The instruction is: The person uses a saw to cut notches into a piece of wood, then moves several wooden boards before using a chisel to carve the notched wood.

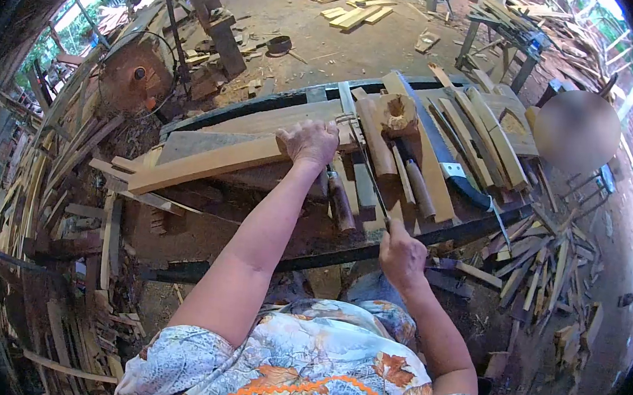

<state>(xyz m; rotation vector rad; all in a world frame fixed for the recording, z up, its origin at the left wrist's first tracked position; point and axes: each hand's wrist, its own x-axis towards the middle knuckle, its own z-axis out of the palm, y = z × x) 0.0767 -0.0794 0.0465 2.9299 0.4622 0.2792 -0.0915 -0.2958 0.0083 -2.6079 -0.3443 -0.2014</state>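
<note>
**At centre frame, a board is gripped beside a thin dark tool**

Across the left of centre, a long pale board point(213, 165) is laid slantwise over the workbench point(303, 259). Near its right end, it is grasped and pressed by the left hand point(310, 142). Just to the right, a thin dark tool point(374, 180), seemingly a saw seen edge-on, is clenched in the right hand point(404, 258); whether the board is touched by it cannot be told. A sawing step is judged to be in hand; for the next stroke, a firmly pinned board and a steadily guided tool are called for. Right of centre, a broad handsaw point(424, 122) is laid beside wood strips point(496, 139).
</note>
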